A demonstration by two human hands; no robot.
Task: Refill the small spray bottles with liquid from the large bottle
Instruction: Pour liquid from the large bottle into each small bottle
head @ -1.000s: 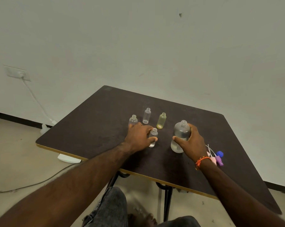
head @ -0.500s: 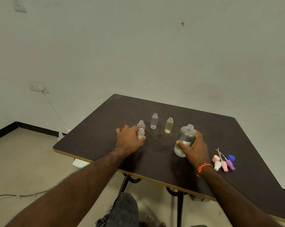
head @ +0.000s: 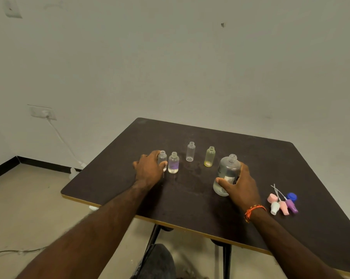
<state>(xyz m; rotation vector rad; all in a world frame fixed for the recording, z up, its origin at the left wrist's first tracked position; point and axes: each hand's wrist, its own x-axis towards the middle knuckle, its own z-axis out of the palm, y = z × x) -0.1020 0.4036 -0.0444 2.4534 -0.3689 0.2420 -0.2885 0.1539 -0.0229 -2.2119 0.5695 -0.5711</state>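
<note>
Several small uncapped bottles stand on the dark table (head: pixel 210 208). My left hand (head: pixel 150 170) grips the leftmost clear small bottle (head: pixel 162 158). Right beside it stands a small bottle with a purple label (head: pixel 173 163). Farther back are a clear small bottle (head: pixel 190 151) and a yellowish small bottle (head: pixel 209 157). My right hand (head: pixel 240 186) holds the large uncapped bottle (head: pixel 227 172), which stands upright on the table with some clear liquid in it.
Several spray caps (head: pixel 282 203), pink, white, purple and blue, lie to the right of my right hand. A wall socket with a white cable (head: pixel 47 115) is at the left. The table's front edge runs close to my knees.
My left hand slid the small bottle it held leftward, set it beside the leftmost one, and now grips the leftmost bottle. The right hand stays on the large bottle. The view shifted.
</note>
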